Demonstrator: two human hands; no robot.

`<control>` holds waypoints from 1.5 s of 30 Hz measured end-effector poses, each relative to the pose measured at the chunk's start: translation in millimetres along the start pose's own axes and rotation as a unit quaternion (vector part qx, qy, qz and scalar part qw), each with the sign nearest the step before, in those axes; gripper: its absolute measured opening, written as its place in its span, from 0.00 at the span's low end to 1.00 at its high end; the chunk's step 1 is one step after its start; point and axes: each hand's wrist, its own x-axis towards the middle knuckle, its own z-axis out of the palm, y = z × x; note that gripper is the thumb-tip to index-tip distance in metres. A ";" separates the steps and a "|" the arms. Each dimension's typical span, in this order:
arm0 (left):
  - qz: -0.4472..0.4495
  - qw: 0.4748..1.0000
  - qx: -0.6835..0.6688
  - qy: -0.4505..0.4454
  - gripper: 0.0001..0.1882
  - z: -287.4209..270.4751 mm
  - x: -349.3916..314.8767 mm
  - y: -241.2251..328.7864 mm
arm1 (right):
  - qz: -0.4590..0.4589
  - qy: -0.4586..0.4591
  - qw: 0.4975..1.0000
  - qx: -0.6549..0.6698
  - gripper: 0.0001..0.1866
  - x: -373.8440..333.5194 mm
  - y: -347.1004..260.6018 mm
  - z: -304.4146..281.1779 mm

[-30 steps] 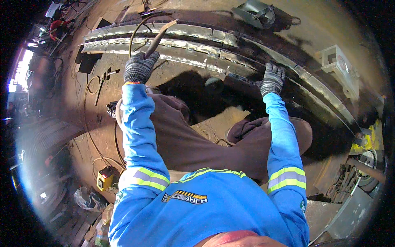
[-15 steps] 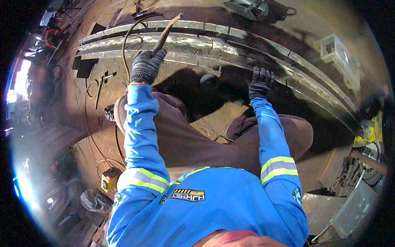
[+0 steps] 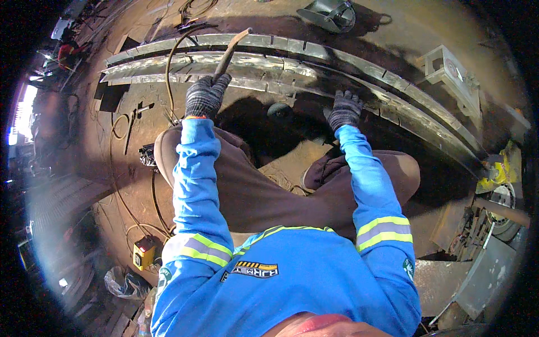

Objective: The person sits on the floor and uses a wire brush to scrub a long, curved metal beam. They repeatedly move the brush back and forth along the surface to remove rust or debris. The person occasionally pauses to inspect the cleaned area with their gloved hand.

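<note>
My left hand [image 3: 205,96], in a grey knit glove, is closed around the dark handle of a welding torch [image 3: 227,58]. Its curved neck points up and to the right, over the long steel beams [image 3: 241,58]. My right hand [image 3: 344,110], gloved the same way, is at the near edge of the beams with its fingers stretched forward and its thumb apart. It holds nothing that I can see; whether the fingertips press on the metal is hard to tell in the shadow. Several short cuts or joints mark the beams, which bow across the view.
A hose [image 3: 169,73] loops beside my left hand. Beyond the beams lie a welding helmet [image 3: 331,16] and a white metal frame [image 3: 449,73]. A yellow box [image 3: 144,254] stands at lower left. A wheel [image 3: 501,202] and scrap metal [image 3: 469,236] lie on the right.
The view has shifted slightly. My right hand has slid left along the beam edge, and its thumb now stands out. My left hand keeps the torch, its tip slightly lower in view.
</note>
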 end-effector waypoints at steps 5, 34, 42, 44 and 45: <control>0.012 1.000 0.009 0.021 0.26 -3.1 -2.8 -5.4 | -0.168 0.205 0.958 0.108 0.52 18.2 4.2 -98.9; -0.093 0.963 -0.252 0.016 0.23 -17.5 -13.6 15.7 | -0.066 0.234 0.968 -0.064 0.22 16.7 23.5 39.3; -0.075 0.980 -0.184 0.017 0.24 -11.8 -11.4 11.3 | -0.112 0.338 0.930 -0.096 0.24 25.5 30.1 63.8; -0.049 0.983 -0.177 0.028 0.24 -12.4 -10.2 5.7 | -0.119 0.341 0.926 -0.108 0.24 28.5 32.1 62.9; -0.065 0.982 -0.175 0.016 0.23 -13.2 -9.7 4.9 | -0.122 0.343 0.924 -0.114 0.24 31.0 33.6 61.9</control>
